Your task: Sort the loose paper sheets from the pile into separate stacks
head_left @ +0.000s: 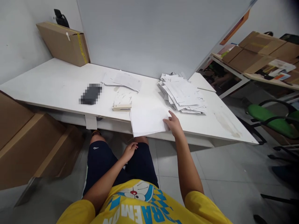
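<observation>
My right hand (173, 124) rests on the right edge of a white sheet of paper (147, 121) that lies at the near edge of the white table (58, 84) and hangs slightly over it. Its fingers lie flat on the sheet, thumb up. My left hand (129, 151) hangs below the table edge above my knees, fingers loosely curled, holding nothing I can see. A messy stack of papers (183, 93) lies just beyond my right hand. A stapler (121, 107) sits left of the sheet.
More loose sheets (122, 79) lie further back, with a dark blurred object (91, 94) to their left. A cardboard box (63, 42) stands at the table's far left corner. Large cartons (25, 140) lean at my left. A green chair (273, 119) and a box-laden shelf (257, 53) stand right.
</observation>
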Demonstrator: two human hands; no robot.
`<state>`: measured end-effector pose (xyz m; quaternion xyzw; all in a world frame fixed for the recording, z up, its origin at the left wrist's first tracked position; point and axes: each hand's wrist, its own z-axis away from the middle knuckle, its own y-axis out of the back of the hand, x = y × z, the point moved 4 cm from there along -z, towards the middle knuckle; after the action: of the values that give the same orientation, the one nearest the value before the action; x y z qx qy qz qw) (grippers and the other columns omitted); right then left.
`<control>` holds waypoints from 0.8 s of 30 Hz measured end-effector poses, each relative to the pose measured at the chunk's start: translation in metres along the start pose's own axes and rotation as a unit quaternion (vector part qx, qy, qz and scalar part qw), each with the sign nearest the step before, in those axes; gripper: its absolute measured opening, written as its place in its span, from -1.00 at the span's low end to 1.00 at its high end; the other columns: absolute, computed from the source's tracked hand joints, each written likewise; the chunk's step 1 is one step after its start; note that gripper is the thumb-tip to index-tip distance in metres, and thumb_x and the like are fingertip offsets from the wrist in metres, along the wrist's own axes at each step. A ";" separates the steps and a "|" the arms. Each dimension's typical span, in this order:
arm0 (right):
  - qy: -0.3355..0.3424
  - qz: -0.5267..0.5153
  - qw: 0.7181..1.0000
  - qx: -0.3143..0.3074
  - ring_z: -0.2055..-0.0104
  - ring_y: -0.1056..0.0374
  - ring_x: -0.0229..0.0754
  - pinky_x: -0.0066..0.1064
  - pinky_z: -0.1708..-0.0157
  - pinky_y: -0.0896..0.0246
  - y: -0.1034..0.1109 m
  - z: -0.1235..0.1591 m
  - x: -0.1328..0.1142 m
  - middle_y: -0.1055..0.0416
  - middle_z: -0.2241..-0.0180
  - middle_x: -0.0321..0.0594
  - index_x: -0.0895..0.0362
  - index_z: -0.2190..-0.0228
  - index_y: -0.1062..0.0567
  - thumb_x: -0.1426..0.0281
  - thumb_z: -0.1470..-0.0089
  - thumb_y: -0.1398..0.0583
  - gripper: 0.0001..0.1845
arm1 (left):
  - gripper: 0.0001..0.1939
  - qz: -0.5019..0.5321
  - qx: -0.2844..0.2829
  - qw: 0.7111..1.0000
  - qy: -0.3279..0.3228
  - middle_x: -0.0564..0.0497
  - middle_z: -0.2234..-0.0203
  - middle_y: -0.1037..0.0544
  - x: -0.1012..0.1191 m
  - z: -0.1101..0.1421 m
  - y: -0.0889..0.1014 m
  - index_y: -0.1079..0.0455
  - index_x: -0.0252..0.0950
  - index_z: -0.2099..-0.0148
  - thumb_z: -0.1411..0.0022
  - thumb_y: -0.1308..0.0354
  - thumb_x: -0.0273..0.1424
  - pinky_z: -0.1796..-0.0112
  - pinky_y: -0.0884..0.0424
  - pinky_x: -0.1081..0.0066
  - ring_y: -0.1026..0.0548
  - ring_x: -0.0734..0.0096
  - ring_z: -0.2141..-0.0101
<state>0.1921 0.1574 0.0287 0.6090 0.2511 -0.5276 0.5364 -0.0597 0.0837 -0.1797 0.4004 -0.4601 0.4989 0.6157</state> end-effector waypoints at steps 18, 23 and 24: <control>0.094 -0.172 0.980 0.037 0.22 -0.38 -0.14 -0.34 0.26 -0.26 0.003 -0.008 0.010 -0.51 0.20 -0.16 0.12 -0.16 -0.38 0.30 0.24 -0.28 -0.16 | -0.72 -0.035 -0.009 0.999 0.014 -0.03 0.34 -0.60 -0.014 -0.004 0.007 -0.48 -0.30 0.12 -0.26 -0.02 -0.30 0.11 -0.45 0.29 -0.56 0.31 0.28; 0.031 -0.133 0.991 0.012 0.28 -0.39 -0.14 -0.37 0.37 -0.26 -0.012 -0.014 0.009 -0.53 0.18 -0.14 0.15 -0.17 -0.38 0.31 0.27 -0.26 -0.14 | -0.71 -0.045 -0.011 0.999 0.004 -0.02 0.32 -0.61 -0.014 -0.004 0.006 -0.48 -0.30 0.11 -0.26 0.02 -0.35 0.09 -0.45 0.31 -0.57 0.32 0.24; 0.026 -0.130 0.991 0.009 0.30 -0.39 -0.16 -0.39 0.39 -0.26 -0.014 -0.015 0.008 -0.53 0.19 -0.14 0.15 -0.17 -0.39 0.32 0.27 -0.26 -0.14 | -0.71 -0.047 -0.011 0.999 0.002 -0.03 0.32 -0.61 -0.013 -0.004 0.006 -0.48 -0.30 0.11 -0.26 0.03 -0.35 0.09 -0.45 0.32 -0.57 0.32 0.23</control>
<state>0.1885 0.1729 0.0137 0.5895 0.3369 -0.5795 0.4508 -0.0661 0.0851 -0.1934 0.4134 -0.4448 0.4650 0.6442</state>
